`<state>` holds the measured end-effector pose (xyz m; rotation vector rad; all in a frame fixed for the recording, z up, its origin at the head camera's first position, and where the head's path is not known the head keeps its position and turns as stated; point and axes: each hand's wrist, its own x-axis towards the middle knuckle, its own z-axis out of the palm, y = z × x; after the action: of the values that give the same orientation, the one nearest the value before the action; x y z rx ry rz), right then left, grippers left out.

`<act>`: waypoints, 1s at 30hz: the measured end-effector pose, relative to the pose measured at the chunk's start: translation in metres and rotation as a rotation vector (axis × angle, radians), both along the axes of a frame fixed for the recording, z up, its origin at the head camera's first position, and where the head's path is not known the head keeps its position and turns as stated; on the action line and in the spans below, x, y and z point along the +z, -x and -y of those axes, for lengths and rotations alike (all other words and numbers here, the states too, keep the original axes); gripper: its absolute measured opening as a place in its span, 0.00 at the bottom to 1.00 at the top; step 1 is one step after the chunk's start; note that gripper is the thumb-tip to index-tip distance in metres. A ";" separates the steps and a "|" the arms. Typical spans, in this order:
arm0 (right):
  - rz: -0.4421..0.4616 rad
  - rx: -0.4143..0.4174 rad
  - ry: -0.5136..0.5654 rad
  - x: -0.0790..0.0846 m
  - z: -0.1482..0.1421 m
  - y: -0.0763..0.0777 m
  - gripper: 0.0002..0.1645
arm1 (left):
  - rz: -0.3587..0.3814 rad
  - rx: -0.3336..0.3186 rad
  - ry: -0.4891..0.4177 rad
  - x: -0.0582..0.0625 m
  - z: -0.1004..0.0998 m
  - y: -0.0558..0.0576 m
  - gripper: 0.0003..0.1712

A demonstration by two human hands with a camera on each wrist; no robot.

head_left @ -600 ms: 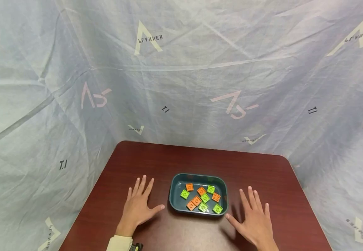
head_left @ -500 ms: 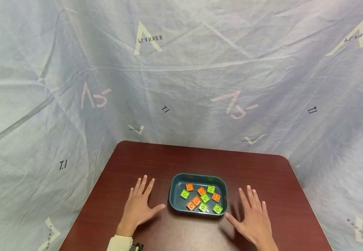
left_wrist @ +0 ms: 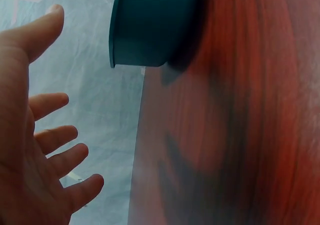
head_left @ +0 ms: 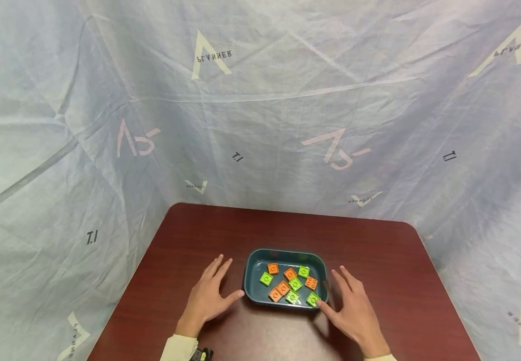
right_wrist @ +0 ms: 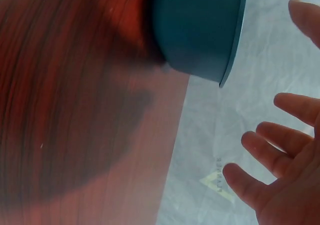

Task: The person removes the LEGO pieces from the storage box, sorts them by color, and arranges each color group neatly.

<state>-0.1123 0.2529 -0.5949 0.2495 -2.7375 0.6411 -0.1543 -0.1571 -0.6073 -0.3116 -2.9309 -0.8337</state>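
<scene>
A dark teal tray [head_left: 253,296] with rounded corners sits on the table between my two hands. Inside it lie several square toy blocks, some orange, such as the orange block [head_left: 272,268], and some lime green, such as the green block [head_left: 266,279]. My left hand [head_left: 208,296] hovers at the tray's left side, fingers spread, thumb tip close to the rim. On the other side my right hand [head_left: 352,308] is held with extended fingers, its thumb overlapping the tray's near right corner in the head view. Both wrist views show bare palms holding nothing, beside the tray wall [left_wrist: 150,25].
The reddish-brown wooden table [head_left: 211,225] has rounded far corners. A pale printed cloth sheet [head_left: 260,125] hangs behind it and along both sides. A dark wristband [head_left: 203,354] shows at my left sleeve [head_left: 180,347].
Both hands have moved inward toward the tray, the right thumb now overlapping its corner. The fingers are less spread than before. The blocks keep their places in the tray.
</scene>
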 end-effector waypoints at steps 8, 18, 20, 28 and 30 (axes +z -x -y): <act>-0.056 0.062 0.031 0.000 0.009 0.007 0.50 | 0.009 -0.022 -0.058 -0.004 -0.009 0.000 0.54; -0.084 0.136 0.041 0.003 0.022 0.014 0.44 | 0.027 -0.074 -0.125 -0.009 -0.018 0.001 0.50; -0.082 0.150 0.041 0.003 0.026 0.016 0.42 | 0.046 -0.084 -0.151 -0.010 -0.020 0.000 0.49; 0.000 0.207 0.120 -0.002 0.039 0.028 0.36 | 0.098 -0.145 -0.319 -0.017 -0.029 0.002 0.50; 0.019 0.228 0.142 -0.003 0.043 0.031 0.35 | 0.120 -0.154 -0.363 -0.018 -0.031 0.002 0.51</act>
<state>-0.1431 0.2098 -0.5983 0.5287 -2.6876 0.8978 -0.1561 -0.1263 -0.6257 -0.4755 -2.8071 -1.4256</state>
